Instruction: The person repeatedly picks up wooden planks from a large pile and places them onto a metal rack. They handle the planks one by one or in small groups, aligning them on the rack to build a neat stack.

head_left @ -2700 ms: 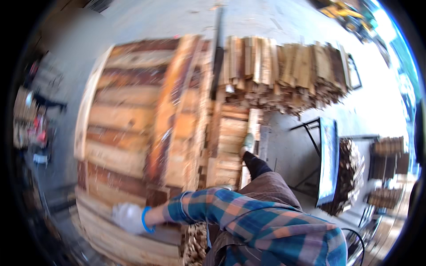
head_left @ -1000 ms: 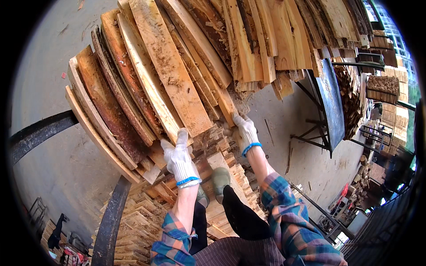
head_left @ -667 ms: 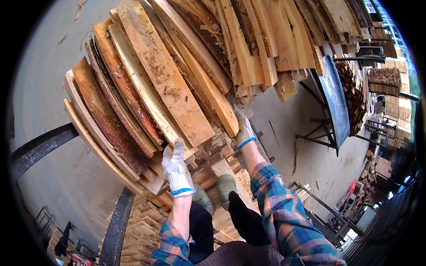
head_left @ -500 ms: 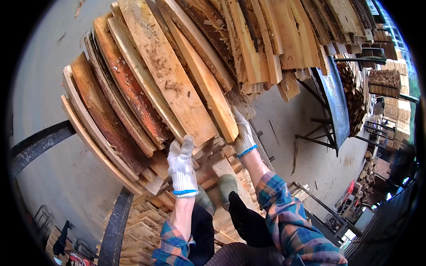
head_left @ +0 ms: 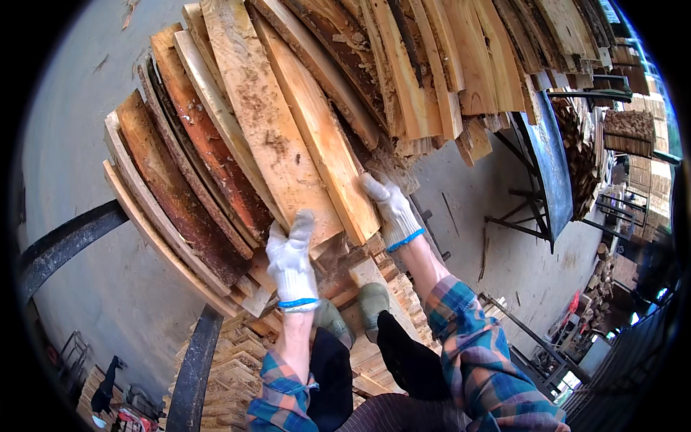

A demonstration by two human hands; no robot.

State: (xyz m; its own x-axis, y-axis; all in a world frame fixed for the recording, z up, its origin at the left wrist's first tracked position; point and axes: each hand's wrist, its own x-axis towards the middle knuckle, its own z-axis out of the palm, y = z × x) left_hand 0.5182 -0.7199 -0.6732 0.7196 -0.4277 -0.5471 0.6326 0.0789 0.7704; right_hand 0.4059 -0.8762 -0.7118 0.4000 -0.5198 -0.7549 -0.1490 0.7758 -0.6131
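Note:
A wide pale plank [head_left: 277, 140] with dirt smudges lies lengthwise on a stack of rough-sawn boards. My left hand [head_left: 292, 259], in a white knit glove with a blue cuff, is closed on the left corner of its near end. Close against the plank's right side lies a narrower yellowish board [head_left: 327, 147]. My right hand [head_left: 392, 209], gloved the same way, grips this board's near end from the right, thumb on top. The fingers beneath the wood are hidden. Bark-edged slabs [head_left: 209, 137] lie to the left of the plank.
More boards [head_left: 461, 57] are piled at the upper right. Dark metal bars [head_left: 193, 367] stand out at the left. A blue metal-sided frame [head_left: 551, 173] is on the right. My shoes [head_left: 373, 306] rest on stacked lumber [head_left: 230, 367] below.
The narrower board has turned to show more of its upper face and come closer to the wide plank. My right hand has shifted slightly left, its thumb now over the board's top.

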